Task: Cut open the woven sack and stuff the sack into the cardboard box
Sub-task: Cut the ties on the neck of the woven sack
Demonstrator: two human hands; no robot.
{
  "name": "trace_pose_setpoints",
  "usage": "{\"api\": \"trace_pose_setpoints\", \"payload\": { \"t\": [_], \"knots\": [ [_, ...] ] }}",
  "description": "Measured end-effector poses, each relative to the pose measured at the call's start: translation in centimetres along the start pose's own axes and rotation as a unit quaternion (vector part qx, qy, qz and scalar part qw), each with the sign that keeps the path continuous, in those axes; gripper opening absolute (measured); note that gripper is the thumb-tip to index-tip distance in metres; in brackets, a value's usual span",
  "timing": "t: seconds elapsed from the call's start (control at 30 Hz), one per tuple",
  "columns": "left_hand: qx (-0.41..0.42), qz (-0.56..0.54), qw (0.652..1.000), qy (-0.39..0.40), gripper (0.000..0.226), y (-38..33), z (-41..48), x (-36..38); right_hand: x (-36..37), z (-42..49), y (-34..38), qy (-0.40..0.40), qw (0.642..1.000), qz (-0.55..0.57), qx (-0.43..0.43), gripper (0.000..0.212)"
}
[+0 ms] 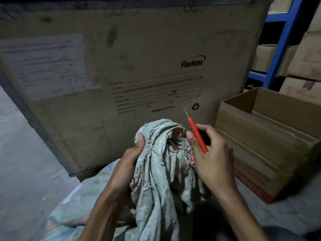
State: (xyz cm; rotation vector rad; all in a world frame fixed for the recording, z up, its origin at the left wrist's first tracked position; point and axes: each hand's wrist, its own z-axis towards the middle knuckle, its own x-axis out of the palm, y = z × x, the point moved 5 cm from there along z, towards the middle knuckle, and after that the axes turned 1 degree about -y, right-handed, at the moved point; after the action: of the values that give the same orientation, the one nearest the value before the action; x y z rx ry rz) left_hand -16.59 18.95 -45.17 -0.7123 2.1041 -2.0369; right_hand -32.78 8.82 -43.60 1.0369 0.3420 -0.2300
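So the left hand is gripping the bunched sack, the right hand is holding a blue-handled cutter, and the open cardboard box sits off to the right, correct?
Not quite: the cutter has a red handle, not blue, as the head view shows. The rest holds: the left hand grips the bunched sack, the right hand holds the cutter, and the open cardboard box sits to the right.

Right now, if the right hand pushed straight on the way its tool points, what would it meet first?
Probably the big crate. The right hand holds the red tool with its tip aimed up and away over the sack, and only the crate's printed face shows beyond it. Depth is unclear.
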Motion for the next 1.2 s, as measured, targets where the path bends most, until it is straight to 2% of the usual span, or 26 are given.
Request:
{"api": "trace_pose_setpoints", "payload": {
  "t": [0.07, 0.1, 0.17, 0.23, 0.27, 0.3, 0.37, 0.4, 0.5, 0.53, 0.6, 0.67, 0.73, 0.77, 0.8, 0.87, 0.93, 0.97, 1.0, 1.07, 1.1, 1.13, 1.17, 1.2],
  "knots": [
    [-0.020, -0.032, 0.999, 0.017, 0.051, -0.1, 0.0, -0.2, 0.2, -0.3, 0.7, -0.019, 1.000, -0.011, -0.016, 0.034],
    [-0.010, -0.012, 1.000, 0.016, 0.053, -0.4, 0.1, -0.2, 0.1, -0.5, 1.1, -0.038, 0.999, -0.013, -0.023, 0.034],
    [0.030, 0.068, 0.997, -0.005, 0.054, -0.7, 0.1, 0.2, -0.3, -0.9, 1.7, -0.075, 0.997, 0.008, -0.025, 0.033],
    [0.100, 0.118, 0.987, -0.032, 0.037, -1.1, 0.0, 1.2, -0.7, -1.1, 2.0, -0.081, 0.996, 0.046, -0.011, 0.026],
    [0.144, 0.140, 0.978, -0.048, 0.027, -1.2, -0.1, 1.6, -0.6, -1.1, 1.9, -0.060, 0.994, 0.087, 0.008, 0.025],
    [0.188, 0.162, 0.966, -0.067, 0.031, -1.2, -0.2, 1.8, -0.4, -1.2, 1.8, -0.026, 0.988, 0.149, 0.041, 0.028],
    [0.258, 0.205, 0.940, -0.085, 0.052, -0.8, -0.5, 2.8, 0.2, -1.5, 1.7, 0.042, 0.946, 0.296, 0.126, 0.047],
    [0.275, 0.242, 0.925, -0.099, 0.059, -0.4, -0.7, 3.3, 0.3, -1.7, 1.7, 0.052, 0.928, 0.335, 0.153, 0.056],
    [0.308, 0.369, 0.862, -0.160, 0.049, 0.0, -1.5, 4.3, -0.1, -1.6, 1.5, 0.027, 0.936, 0.313, 0.156, 0.075],
    [0.314, 0.379, 0.858, -0.148, 0.047, -0.1, -1.5, 4.6, -0.3, -1.5, 1.3, 0.020, 0.935, 0.315, 0.164, 0.077],
    [0.317, 0.357, 0.873, -0.097, 0.058, -0.1, -1.4, 4.6, -0.7, -1.1, 0.8, 0.020, 0.919, 0.350, 0.177, 0.072],
    [0.323, 0.285, 0.899, -0.077, 0.065, -0.9, -1.5, 3.9, -1.1, -0.6, 0.6, 0.031, 0.900, 0.393, 0.187, 0.060],
    [0.329, 0.191, 0.916, -0.125, 0.054, -2.0, -1.6, 2.4, -1.1, -0.4, 0.5, 0.039, 0.881, 0.426, 0.199, 0.044],
    [0.333, 0.175, 0.912, -0.166, 0.048, -2.4, -1.8, 1.6, -0.9, -0.4, 0.5, 0.041, 0.872, 0.441, 0.210, 0.036],
    [0.331, 0.187, 0.903, -0.200, 0.044, -2.6, -1.9, 0.9, -0.6, -0.5, 0.4, 0.045, 0.863, 0.453, 0.220, 0.033],
    [0.312, 0.221, 0.896, -0.225, 0.042, -2.7, -1.8, 0.4, 0.1, -0.7, 0.2, 0.052, 0.840, 0.484, 0.240, 0.033],
    [0.306, 0.228, 0.888, -0.256, 0.040, -3.0, -2.2, 0.2, 0.6, -1.0, 0.0, 0.069, 0.814, 0.517, 0.256, 0.024],
    [0.322, 0.240, 0.867, -0.296, 0.040, -3.3, -2.8, 0.0, 0.8, -1.1, 0.1, 0.084, 0.807, 0.526, 0.257, 0.019],
    [0.351, 0.270, 0.828, -0.343, 0.040, -4.0, -3.6, -0.2, 0.8, -1.1, 0.4, 0.103, 0.807, 0.525, 0.252, 0.017],
    [0.427, 0.354, 0.726, -0.407, 0.039, -6.7, -5.7, 0.0, 0.8, -0.8, 0.8, 0.146, 0.832, 0.490, 0.214, 0.019],
    [0.461, 0.402, 0.688, -0.390, 0.038, -8.1, -6.6, 0.6, 0.8, -0.6, 1.0, 0.170, 0.846, 0.468, 0.190, 0.022],
    [0.479, 0.442, 0.677, -0.343, 0.035, -9.4, -7.1, 1.2, 1.0, -0.7, 1.2, 0.193, 0.855, 0.448, 0.176, 0.029],
    [0.471, 0.468, 0.697, -0.270, 0.034, -10.3, -7.1, 1.7, 1.2, -0.9, 1.5, 0.216, 0.859, 0.432, 0.170, 0.037],
    [0.427, 0.478, 0.745, -0.183, 0.035, -10.4, -6.6, 1.9, 1.5, -1.1, 1.7, 0.235, 0.860, 0.422, 0.165, 0.044]
  ]
}}
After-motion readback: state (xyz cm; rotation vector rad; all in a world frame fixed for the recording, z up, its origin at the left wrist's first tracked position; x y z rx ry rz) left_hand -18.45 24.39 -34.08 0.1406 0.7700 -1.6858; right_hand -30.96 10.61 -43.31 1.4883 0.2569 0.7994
